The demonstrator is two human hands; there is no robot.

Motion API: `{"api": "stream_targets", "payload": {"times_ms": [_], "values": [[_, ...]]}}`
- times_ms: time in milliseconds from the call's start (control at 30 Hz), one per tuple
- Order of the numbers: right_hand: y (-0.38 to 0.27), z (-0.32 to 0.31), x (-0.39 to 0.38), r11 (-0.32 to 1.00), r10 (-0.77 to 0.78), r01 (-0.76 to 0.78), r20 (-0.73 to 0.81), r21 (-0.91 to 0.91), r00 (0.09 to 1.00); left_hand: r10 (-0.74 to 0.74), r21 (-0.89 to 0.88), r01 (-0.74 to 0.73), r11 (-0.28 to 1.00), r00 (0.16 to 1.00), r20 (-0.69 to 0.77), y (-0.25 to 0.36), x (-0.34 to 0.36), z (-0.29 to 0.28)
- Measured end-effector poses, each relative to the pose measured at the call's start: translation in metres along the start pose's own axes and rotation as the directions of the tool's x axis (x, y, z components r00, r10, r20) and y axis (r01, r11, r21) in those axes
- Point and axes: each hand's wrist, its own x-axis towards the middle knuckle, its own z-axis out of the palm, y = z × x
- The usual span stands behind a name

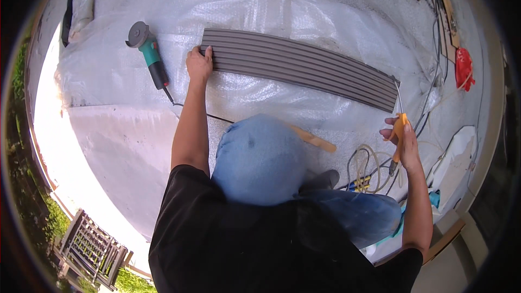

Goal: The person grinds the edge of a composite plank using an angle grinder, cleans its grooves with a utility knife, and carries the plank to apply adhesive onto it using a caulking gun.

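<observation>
A long grey-brown ribbed panel lies on plastic sheeting. My left hand grips its left end, the thumb on the ribbed face and the other fingers at the edge. Beyond the panel's right end, my right hand is closed around the orange handle of an air blow gun. The gun's thin metal nozzle points away from me, and its tip is at the panel's far right corner. From the handle's lower end a fitting leads to a hose.
Left of the panel rests a green and black angle grinder, its cord running toward my knee. Coiled hoses lie at my right beside a wooden strip. Cables and a red bag line the right side. A dark slatted rack stands at lower left.
</observation>
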Motion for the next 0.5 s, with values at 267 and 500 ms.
{"api": "stream_targets", "payload": {"times_ms": [267,500], "values": [[-0.129,0.335,0.139,0.554,0.076,0.409,0.534,-0.725,0.842,-0.021,-0.011,0.020,1.000,0.996,-0.083,0.002,0.003,-0.009],[-0.133,0.347,0.132,0.715,0.092,0.265,0.462,-0.647,0.882,-0.080,0.026,0.082,0.996,0.993,-0.088,0.007,0.002,-0.005]]}}
